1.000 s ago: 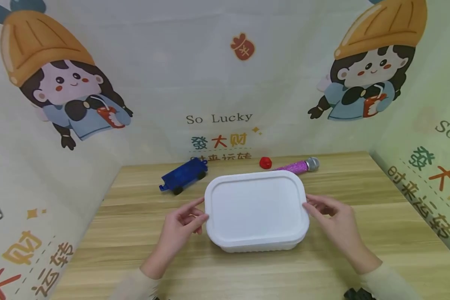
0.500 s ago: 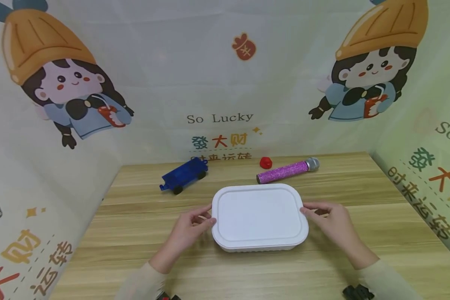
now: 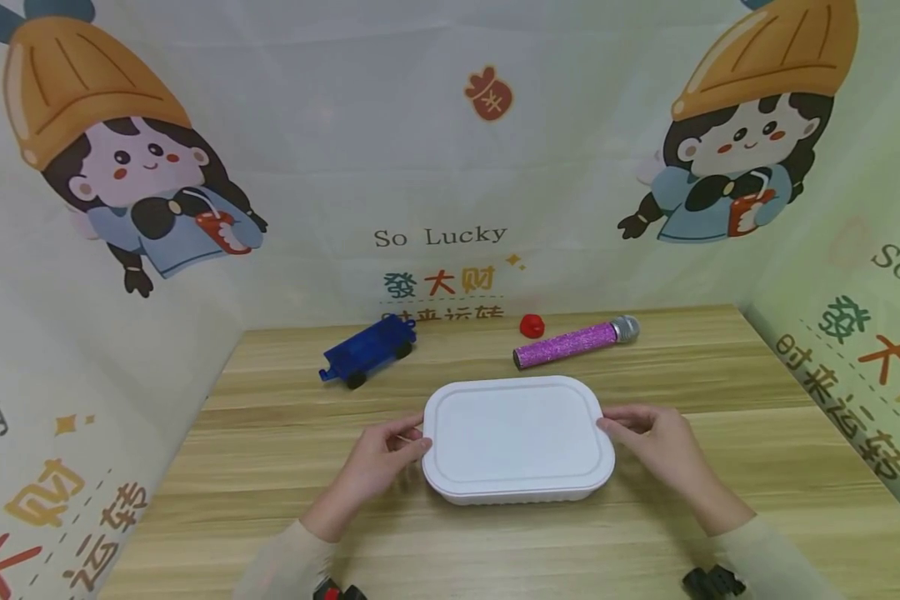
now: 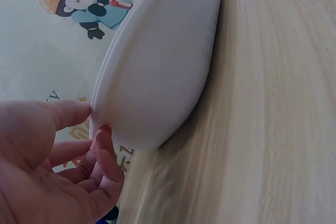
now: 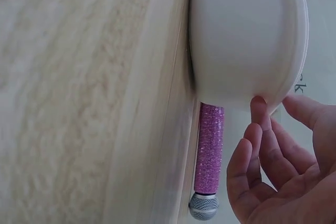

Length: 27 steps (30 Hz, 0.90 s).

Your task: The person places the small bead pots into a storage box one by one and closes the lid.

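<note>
A white lidded food container (image 3: 517, 437) sits level on the wooden table, its flat rounded lid facing up. My left hand (image 3: 377, 461) pinches the rim at the container's left end, thumb on the lid edge and fingertips beneath. On the opposite end, my right hand (image 3: 663, 446) pinches the rim the same way, its other fingers loosely curled. The left wrist view shows the container's smooth side wall (image 4: 163, 56) with its base against the table. Whatever the container may hold is hidden by the lid.
Behind the container lies a glittery purple microphone (image 3: 570, 344) with a silver head. A small red object (image 3: 532, 326) is beside it. A blue toy wagon (image 3: 369, 350) stands back left. Printed cloth (image 3: 330, 167) walls the table's back and sides.
The container has come down and toward me in both hands, onto the table. The microphone's purple handle, earlier partly covered by it, now shows fully. Both hands keep their hold.
</note>
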Each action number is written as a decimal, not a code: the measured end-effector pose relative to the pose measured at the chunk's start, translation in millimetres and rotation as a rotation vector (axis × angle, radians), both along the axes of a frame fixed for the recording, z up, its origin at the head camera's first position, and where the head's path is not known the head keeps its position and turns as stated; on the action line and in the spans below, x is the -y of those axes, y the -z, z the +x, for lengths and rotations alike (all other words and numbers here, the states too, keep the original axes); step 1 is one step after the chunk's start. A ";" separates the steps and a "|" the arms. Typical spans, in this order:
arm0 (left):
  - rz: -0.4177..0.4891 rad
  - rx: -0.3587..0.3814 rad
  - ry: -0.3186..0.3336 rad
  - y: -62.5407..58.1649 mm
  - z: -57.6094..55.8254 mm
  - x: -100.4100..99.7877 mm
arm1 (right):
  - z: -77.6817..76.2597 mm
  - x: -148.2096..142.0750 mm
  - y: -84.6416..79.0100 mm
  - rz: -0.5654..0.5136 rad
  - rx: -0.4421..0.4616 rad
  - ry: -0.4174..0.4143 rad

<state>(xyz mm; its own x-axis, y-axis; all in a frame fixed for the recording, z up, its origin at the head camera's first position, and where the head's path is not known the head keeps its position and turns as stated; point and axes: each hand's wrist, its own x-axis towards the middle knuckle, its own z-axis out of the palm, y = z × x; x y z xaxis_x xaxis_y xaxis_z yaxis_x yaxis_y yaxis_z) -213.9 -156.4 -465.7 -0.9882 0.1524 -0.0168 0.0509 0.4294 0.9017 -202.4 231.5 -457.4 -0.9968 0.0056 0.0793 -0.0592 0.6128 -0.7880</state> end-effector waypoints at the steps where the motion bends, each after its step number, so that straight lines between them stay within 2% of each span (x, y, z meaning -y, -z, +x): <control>1: -0.009 -0.004 0.006 -0.6 0.0 0.4 | -0.7 -0.4 0.1 -0.001 0.006 -0.006; 5: -0.057 -0.028 0.051 -2.8 0.0 3.1 | -2.4 -2.0 0.4 -0.005 0.024 -0.023; 9: -0.110 -0.093 0.139 -3.4 -0.9 8.7 | -3.3 -6.3 2.0 0.001 -0.033 -0.084; 14: -0.174 -0.187 0.270 -5.8 -2.6 16.5 | -4.3 -17.2 4.2 0.062 -0.206 -0.294; 17: -0.218 -0.210 0.325 -7.6 -2.4 20.5 | -4.1 -21.7 3.8 0.134 -0.288 -0.396; 21: -0.262 -0.213 0.354 -9.2 -2.9 22.7 | -4.6 -24.7 4.4 0.174 -0.295 -0.425; 27: -0.273 -0.206 0.362 -8.8 -7.0 24.0 | -7.5 -27.1 5.8 0.158 -0.276 -0.436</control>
<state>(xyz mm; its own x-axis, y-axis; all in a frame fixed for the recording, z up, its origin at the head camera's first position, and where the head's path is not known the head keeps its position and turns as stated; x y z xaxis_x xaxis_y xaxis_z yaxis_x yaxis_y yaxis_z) -220.9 -180.4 -456.9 -0.8595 0.5037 0.0865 0.4060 0.5701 0.7143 -209.9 258.6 -463.2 -0.8460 -0.4377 0.3046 -0.5265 0.5949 -0.6074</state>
